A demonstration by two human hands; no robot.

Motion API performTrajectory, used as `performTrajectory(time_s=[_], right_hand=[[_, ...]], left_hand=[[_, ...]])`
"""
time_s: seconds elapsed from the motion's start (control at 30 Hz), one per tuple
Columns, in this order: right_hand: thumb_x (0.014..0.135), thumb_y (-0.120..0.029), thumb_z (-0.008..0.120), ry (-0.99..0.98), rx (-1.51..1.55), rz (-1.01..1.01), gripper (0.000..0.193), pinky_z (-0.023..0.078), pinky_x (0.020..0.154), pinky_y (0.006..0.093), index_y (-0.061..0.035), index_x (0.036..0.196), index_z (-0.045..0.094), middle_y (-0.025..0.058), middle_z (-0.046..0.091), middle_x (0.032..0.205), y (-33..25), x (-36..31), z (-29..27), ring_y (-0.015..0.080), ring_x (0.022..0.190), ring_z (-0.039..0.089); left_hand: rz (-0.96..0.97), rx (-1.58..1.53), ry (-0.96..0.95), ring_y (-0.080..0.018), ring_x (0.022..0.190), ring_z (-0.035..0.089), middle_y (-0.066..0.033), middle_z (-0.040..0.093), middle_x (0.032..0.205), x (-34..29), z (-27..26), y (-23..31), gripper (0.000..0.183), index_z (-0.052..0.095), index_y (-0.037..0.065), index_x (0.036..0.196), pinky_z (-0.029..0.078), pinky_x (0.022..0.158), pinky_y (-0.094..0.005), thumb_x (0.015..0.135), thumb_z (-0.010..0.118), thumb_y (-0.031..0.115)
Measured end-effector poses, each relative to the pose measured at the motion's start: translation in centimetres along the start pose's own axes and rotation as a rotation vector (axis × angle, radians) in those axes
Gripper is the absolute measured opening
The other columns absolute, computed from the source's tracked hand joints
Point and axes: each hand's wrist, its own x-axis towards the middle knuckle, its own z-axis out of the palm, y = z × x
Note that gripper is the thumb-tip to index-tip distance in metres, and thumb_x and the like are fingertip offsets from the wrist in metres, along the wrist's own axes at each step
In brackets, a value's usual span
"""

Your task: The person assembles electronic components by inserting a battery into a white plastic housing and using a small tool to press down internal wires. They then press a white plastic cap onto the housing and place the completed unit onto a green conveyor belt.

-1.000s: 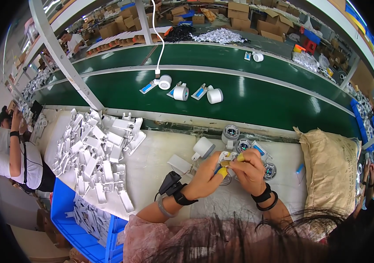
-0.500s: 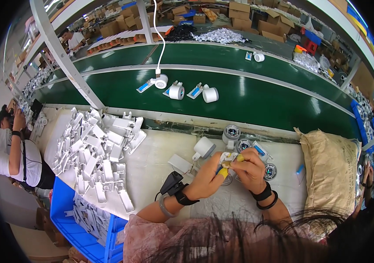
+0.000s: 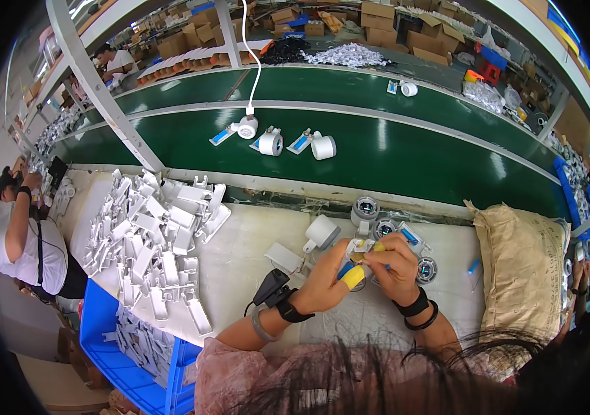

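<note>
Presently both hands meet over the table [image 3: 260, 225], right of its middle, with a small white part [image 3: 359, 246] between their fingertips. Position of part: at the tips of both hands, to the right of the left hand [image 3: 324, 278] and to the left of the right hand [image 3: 396, 271], held up off the surface.

Left hand: closed on the part from its side, thumb toward the wearer; a yellow cover [image 3: 354, 277] sits on the thumb. Right hand: fingers bent inward, pinching the part's near right side; yellow also shows at a fingertip. Exact contact points are too small to make out. Dark bands circle both wrists; a black device [image 3: 270, 289] lies just beside the left one.

Around the hands: a white lamp head [image 3: 323, 234] tilts just beyond the left hand, with a flat white case [image 3: 283, 258] to its left. Beyond the right hand stand two round grey units [image 3: 365, 209], near a blue-and-white piece [image 3: 411, 238]; a third round unit [image 3: 426, 270] is just right of the right hand. Farther right: a small blue cylinder [image 3: 474, 266], then a brown sack [image 3: 522, 270].

Left of the table: a heap of white housings [image 3: 146, 235], above a blue bin [image 3: 89, 328] containing more pale pieces. Across the far edge runs a green belt [image 3: 412, 159] bearing three white assemblies [image 3: 323, 147] in a loose row; a white cable [image 3: 259, 66] hangs over the leftmost.
</note>
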Motion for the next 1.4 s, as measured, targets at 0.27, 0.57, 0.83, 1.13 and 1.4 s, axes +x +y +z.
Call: performTrajectory(time_s=[0.27, 0.57, 0.83, 1.13, 1.4], right_hand=[[0.069, 0.002, 0.077, -0.004, 0.02, 0.017, 0.022, 0.046, 0.071, 0.0333, -0.0061, 0.088, 0.07, 0.0076, 0.058, 0.083, 0.1, 0.0, 0.2, 0.0253, 0.081, 0.055], [0.068, 0.003, 0.076, 0.005, -0.065, 0.009, 0.022, 0.046, 0.073, 0.0364, -0.0062, 0.087, 0.068, 0.009, 0.058, 0.083, -0.6, -0.1, 0.3, 0.0297, 0.084, 0.056], [0.072, 0.004, 0.073, -0.036, -0.11, 0.116, 0.018, 0.046, 0.071, 0.0362, -0.0026, 0.086, 0.063, 0.0103, 0.059, 0.083, -1.3, -0.6, 1.0, 0.0291, 0.079, 0.057], [0.086, 0.002, 0.065, 0.141, 0.192, 0.435, 0.005, 0.048, 0.06, 0.0233, -0.001, 0.084, 0.061, 0.0051, 0.06, 0.079, 4.6, 5.8, -0.7, 0.012, 0.07, 0.063], [0.074, 0.004, 0.069, 0.111, -0.454, 0.221, 0.027, 0.05, 0.075, 0.0392, -0.0006, 0.1, 0.062, 0.0177, 0.063, 0.099, 8.5, 7.9, -3.4, 0.0365, 0.09, 0.061]], left_hand=[[-0.175, -0.008, 0.028, -0.0335, 0.101, 0.057, -0.019, 0.057, 0.108, -0.3, 0.5, -0.6, 0.033, 0.045, -0.001, 0.123, 0.044, 0.088, -0.0363, 0.09, 0.047, 0.005], [-0.173, -0.006, 0.085, -0.0343, 0.093, 0.059, -0.0179, 0.059, 0.099, -0.5, 0.8, -0.4, 0.027, 0.05, 0.0, 0.117, 0.046, 0.08, -0.0366, 0.091, 0.047, 0.006], [-0.249, 0.283, -0.076, -0.0398, 0.093, 0.057, -0.0205, 0.058, 0.102, 0.5, -1.2, 0.5, 0.028, 0.051, -0.001, 0.118, 0.047, 0.079, -0.0384, 0.091, 0.05, 0.007], [-0.194, 0.253, 0.133, -0.0356, 0.108, 0.049, -0.0181, 0.053, 0.118, 1.6, -8.3, 0.5, 0.043, 0.05, 0.001, 0.127, 0.039, 0.098, -0.0353, 0.085, 0.056, 0.005], [-0.125, 0.781, -0.302, -0.0363, 0.119, 0.046, -0.0172, 0.054, 0.124, -3.8, -10.9, -1.7, 0.059, 0.053, 0.004, 0.124, 0.039, 0.099, -0.0423, 0.068, 0.071, 0.009]])
